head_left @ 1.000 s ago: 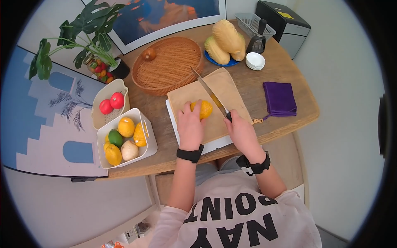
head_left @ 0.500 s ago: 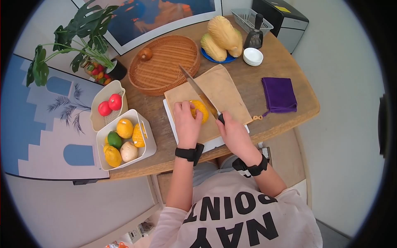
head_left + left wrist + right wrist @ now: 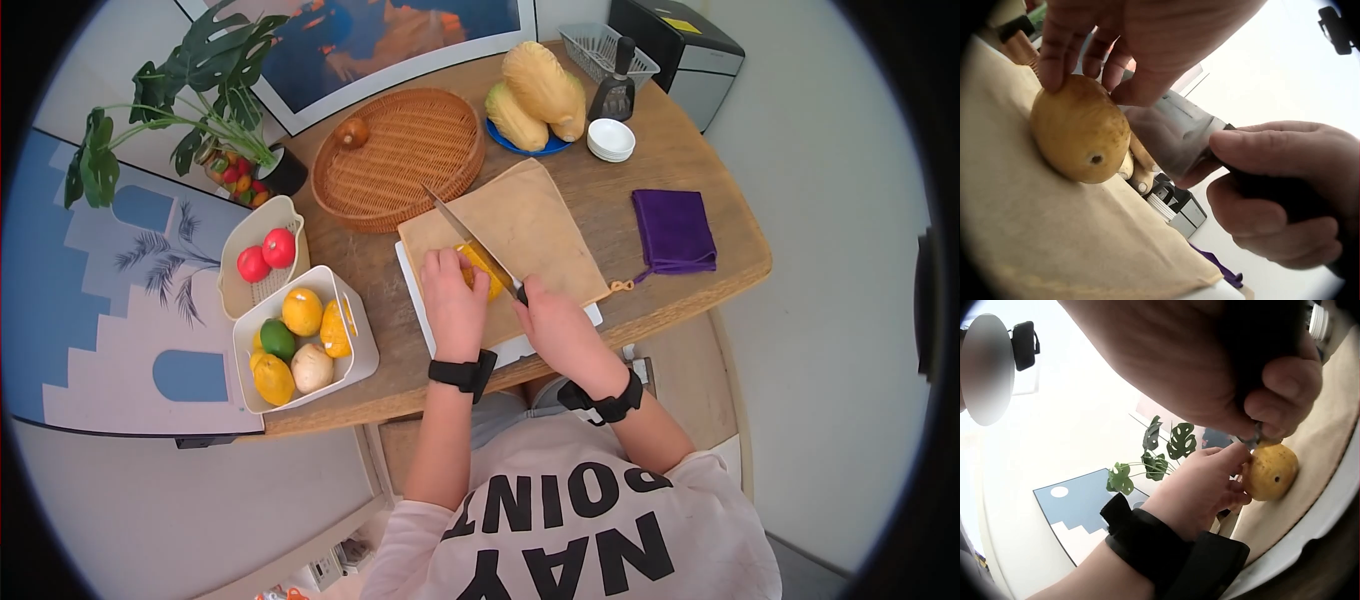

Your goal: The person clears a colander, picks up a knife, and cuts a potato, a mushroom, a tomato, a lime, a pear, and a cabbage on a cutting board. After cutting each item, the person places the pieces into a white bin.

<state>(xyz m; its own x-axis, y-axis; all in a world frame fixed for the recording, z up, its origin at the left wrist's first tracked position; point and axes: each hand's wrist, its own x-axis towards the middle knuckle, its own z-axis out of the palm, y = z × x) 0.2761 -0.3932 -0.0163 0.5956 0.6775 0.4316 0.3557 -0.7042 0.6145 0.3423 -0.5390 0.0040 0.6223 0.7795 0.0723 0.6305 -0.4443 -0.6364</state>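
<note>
A round yellow fruit (image 3: pixel 494 287) with a small dark stem spot lies on a tan mat (image 3: pixel 540 225) over a white board (image 3: pixel 514 350). My left hand (image 3: pixel 455 308) holds the fruit from its left side; in the left wrist view the fingertips press on its top. A kitchen knife (image 3: pixel 1163 134) is gripped by its black handle in my right hand (image 3: pixel 568 337). Its long blade slants over the fruit in the head view, tip pointing to the far left. In the right wrist view the fruit (image 3: pixel 1271 474) shows below the gripping fingers, most of the blade hidden.
On the left stand a white bin (image 3: pixel 362 370) of fruit and a cream basket (image 3: pixel 232 240) with red tomatoes. Behind the mat are a wicker tray (image 3: pixel 410 150), pale yellow squashes (image 3: pixel 545 90) and white bowls (image 3: pixel 611 138). A purple cloth (image 3: pixel 675 230) lies to the right.
The knife and right hand have moved left, bringing the blade from beside the fruit to over it. My left hand stays on the fruit, its fingers drawn in more.
</note>
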